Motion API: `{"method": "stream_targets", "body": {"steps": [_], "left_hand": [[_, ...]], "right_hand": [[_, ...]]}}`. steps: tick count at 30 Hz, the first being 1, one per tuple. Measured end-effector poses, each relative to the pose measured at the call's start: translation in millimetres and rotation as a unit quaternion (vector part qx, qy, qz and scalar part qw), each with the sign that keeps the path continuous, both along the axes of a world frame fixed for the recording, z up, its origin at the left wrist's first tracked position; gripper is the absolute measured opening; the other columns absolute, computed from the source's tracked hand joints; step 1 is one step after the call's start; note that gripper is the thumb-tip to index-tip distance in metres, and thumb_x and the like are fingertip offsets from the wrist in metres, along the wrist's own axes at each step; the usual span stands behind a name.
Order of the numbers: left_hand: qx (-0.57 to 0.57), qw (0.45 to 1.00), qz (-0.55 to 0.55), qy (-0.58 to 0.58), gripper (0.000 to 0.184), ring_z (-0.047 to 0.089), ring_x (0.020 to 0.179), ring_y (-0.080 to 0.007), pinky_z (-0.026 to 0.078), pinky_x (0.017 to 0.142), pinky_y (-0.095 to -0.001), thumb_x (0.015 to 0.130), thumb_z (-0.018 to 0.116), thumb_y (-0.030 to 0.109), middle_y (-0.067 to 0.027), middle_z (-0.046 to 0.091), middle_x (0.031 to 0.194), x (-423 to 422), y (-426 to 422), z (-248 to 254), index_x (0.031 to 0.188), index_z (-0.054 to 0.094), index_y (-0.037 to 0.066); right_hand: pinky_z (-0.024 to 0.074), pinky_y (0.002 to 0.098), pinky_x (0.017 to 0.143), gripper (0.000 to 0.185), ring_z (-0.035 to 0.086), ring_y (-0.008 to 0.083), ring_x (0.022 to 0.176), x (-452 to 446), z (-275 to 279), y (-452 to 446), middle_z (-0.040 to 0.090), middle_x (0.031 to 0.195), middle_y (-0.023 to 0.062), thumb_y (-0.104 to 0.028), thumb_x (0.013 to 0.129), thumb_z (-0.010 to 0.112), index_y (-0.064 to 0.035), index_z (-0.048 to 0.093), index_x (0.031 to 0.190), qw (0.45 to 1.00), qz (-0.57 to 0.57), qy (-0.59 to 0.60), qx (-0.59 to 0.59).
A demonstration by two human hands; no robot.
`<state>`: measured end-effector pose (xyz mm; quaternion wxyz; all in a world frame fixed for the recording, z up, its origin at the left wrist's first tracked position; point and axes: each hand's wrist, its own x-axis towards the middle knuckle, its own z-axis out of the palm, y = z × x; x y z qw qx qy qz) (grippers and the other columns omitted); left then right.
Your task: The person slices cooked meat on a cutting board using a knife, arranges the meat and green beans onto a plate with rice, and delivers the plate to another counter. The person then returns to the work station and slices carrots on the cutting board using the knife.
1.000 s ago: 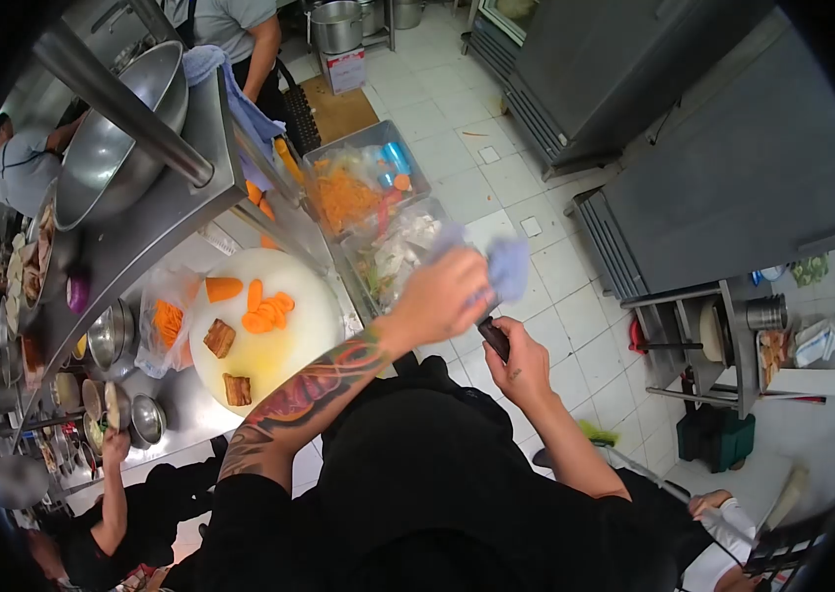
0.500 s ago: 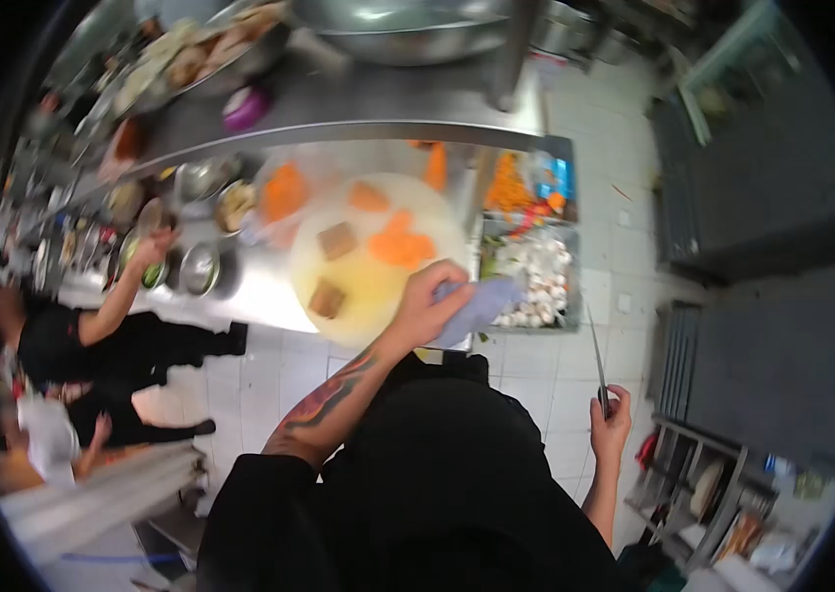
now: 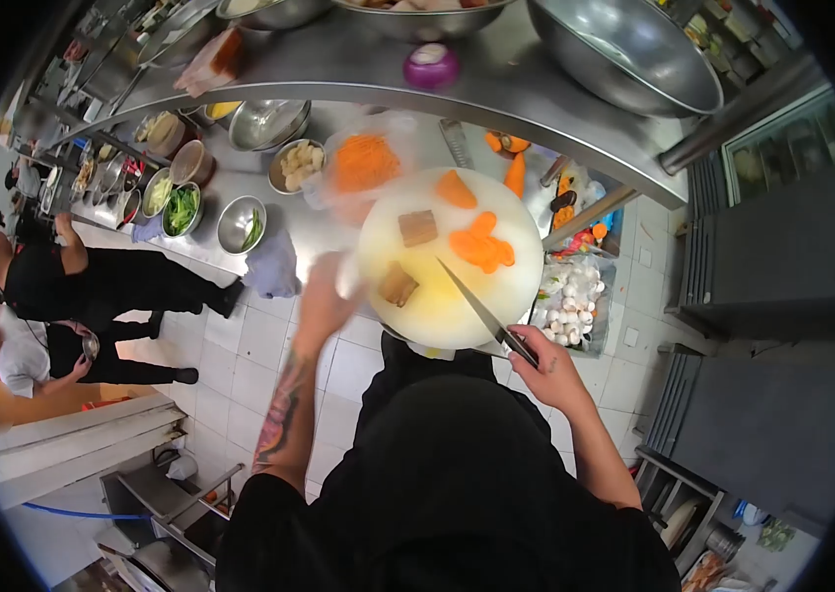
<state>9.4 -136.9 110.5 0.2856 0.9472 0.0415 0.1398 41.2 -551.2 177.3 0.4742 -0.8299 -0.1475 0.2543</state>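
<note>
One closed right hand [image 3: 547, 369] on knife [image 3: 481, 313]

Black top [image 3: 467, 474], covering the torso with a broad, rounded front; short black sleeves, the left sleeve [image 3: 261, 518] and the right sleeve [image 3: 629, 533] ending near the elbows; black legwear [image 3: 432, 363] visible beyond the top; a tattoo [image 3: 281, 419] of curved shapes marks the left forearm; a small mark [image 3: 552, 365] lies on the right hand [image 3: 548, 377]

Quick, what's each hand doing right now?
Left hand: blurred; open or closed can't be told.
Right hand: closed around the black-handled, long-bladed metal knife.
</note>
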Motion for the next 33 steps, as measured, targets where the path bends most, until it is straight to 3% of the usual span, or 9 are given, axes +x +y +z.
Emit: {"method": "stream_targets", "body": {"steps": [3, 9, 11, 15, 18, 21, 23, 30, 33], "left_hand": [[-0.022, 1.0, -0.022, 0.001, 0.061, 0.056, 0.124, -0.041, 0.047, 0.104, -0.0476, 0.092, 0.076, 0.029, -0.0247, 0.059, 0.134, 6, -51, 9, 0.142, 0.054, 0.001], [-0.119, 0.9, -0.008, 0.419, 0.053, 0.06, 0.117, -0.0367, 0.05, 0.1, -0.0448, 0.092, 0.072, 0.017, -0.0204, 0.062, 0.131, 18, -38, 38, 0.14, 0.057, 0.002], [-0.015, 0.991, -0.132, 0.016, 0.057, 0.062, 0.115, -0.0362, 0.05, 0.096, -0.0457, 0.088, 0.073, 0.01, -0.0189, 0.063, 0.128, 4, -19, 4, 0.142, 0.057, 0.006], [-0.01, 0.951, -0.309, 0.0, 0.066, 0.06, 0.119, -0.0355, 0.05, 0.093, -0.0433, 0.084, 0.075, 0.006, -0.017, 0.06, 0.132, 21, -32, 22, 0.146, 0.054, 0.009], [0.025, 0.945, -0.263, 0.195, 0.073, 0.056, 0.124, -0.0352, 0.048, 0.097, -0.0431, 0.082, 0.079, 0.012, -0.0149, 0.057, 0.135, 19, -50, 34, 0.149, 0.05, 0.007], [0.06, 0.959, -0.208, 0.182, 0.078, 0.056, 0.119, -0.0334, 0.046, 0.097, -0.0448, 0.081, 0.082, 0.023, -0.0128, 0.057, 0.127, 12, -61, 38, 0.149, 0.049, 0.007], [0.07, 0.965, -0.252, -0.004, 0.077, 0.056, 0.112, -0.0323, 0.044, 0.095, -0.046, 0.081, 0.082, 0.035, -0.0129, 0.057, 0.118, 10, -64, 17, 0.146, 0.051, 0.006], [0.017, 0.995, -0.077, 0.064, 0.062, 0.053, 0.116, -0.0353, 0.042, 0.097, -0.0442, 0.085, 0.079, 0.036, -0.017, 0.056, 0.123, -3, -104, 7, 0.133, 0.056, 0.004], [0.007, 0.998, -0.056, -0.035, 0.055, 0.053, 0.117, -0.0381, 0.042, 0.099, -0.0453, 0.084, 0.08, 0.03, -0.018, 0.057, 0.122, -8, -104, 4, 0.127, 0.058, 0.003]], "right_hand": [[0.0538, 0.0464, 0.074, 0.042, 0.071, 0.0411, 0.082, 5, 7, 20, 0.072, 0.087, 0.0207, -0.018, 0.096, 0.066, -0.0081, 0.056, 0.135, 0.991, 0.068, -0.035, -0.113], [0.0545, 0.0436, 0.074, 0.042, 0.072, 0.0364, 0.079, -4, -7, 17, 0.072, 0.084, 0.0181, -0.018, 0.098, 0.064, -0.0071, 0.055, 0.138, 0.997, 0.0, 0.014, -0.082], [0.0546, 0.0431, 0.074, 0.042, 0.072, 0.0355, 0.078, -6, -4, 18, 0.072, 0.084, 0.0174, -0.018, 0.098, 0.063, -0.0068, 0.055, 0.139, 0.996, -0.016, 0.031, -0.086], [0.0548, 0.0429, 0.074, 0.043, 0.072, 0.0351, 0.078, -11, 3, 20, 0.072, 0.084, 0.0179, -0.018, 0.099, 0.061, -0.0062, 0.054, 0.141, 0.995, -0.036, 0.037, -0.09], [0.0546, 0.0447, 0.075, 0.044, 0.072, 0.0382, 0.081, -13, 12, 21, 0.072, 0.087, 0.0204, -0.018, 0.099, 0.062, -0.0063, 0.054, 0.141, 0.994, -0.023, 0.001, -0.104], [0.054, 0.0484, 0.076, 0.045, 0.071, 0.0424, 0.084, -16, 16, 22, 0.072, 0.089, 0.0226, -0.018, 0.099, 0.062, -0.0069, 0.053, 0.141, 0.992, -0.011, -0.019, -0.122], [0.0537, 0.0505, 0.077, 0.045, 0.07, 0.0444, 0.086, -18, 18, 25, 0.072, 0.09, 0.0233, -0.019, 0.099, 0.062, -0.0074, 0.053, 0.142, 0.991, 0.0, -0.022, -0.132], [0.0536, 0.0539, 0.075, 0.041, 0.07, 0.0433, 0.084, -18, 25, 44, 0.073, 0.09, 0.0216, -0.02, 0.099, 0.06, -0.0072, 0.054, 0.137, 0.963, 0.042, -0.119, -0.238], [0.0538, 0.0534, 0.072, 0.039, 0.07, 0.0425, 0.081, -14, 20, 42, 0.073, 0.088, 0.0208, -0.021, 0.099, 0.062, -0.0064, 0.055, 0.134, 0.95, 0.072, -0.158, -0.261]]}}
